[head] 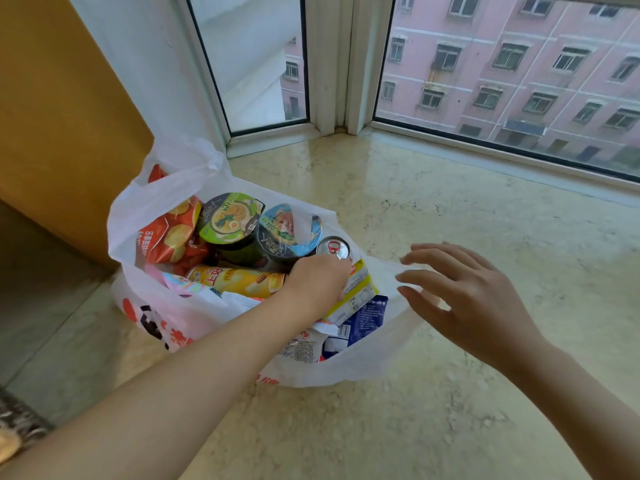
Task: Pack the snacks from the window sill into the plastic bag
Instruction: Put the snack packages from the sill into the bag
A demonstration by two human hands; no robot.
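Left hand [320,282] in plastic bag [363,362], grip hidden; right hand [464,299] spread, empty

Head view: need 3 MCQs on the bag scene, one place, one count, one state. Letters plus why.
1. Where does the plastic bag sit?
A. on the window sill
B. on a chair
C. hung on the window frame

2. How many noodle cups with printed lids show in the bag?
A. one
B. two
C. four

3. What is the right hand doing?
A. gripping the can
B. pinching a chip packet
C. open, fingers spread, holding nothing

Key: 1 A, the bag rests on the marble window sill. 2 B, a green-lidded cup and a blue-lidded cup stand side by side. 3 C, its fingers are straight beside the bag rim; the left hand is the one down among the snacks by the can.
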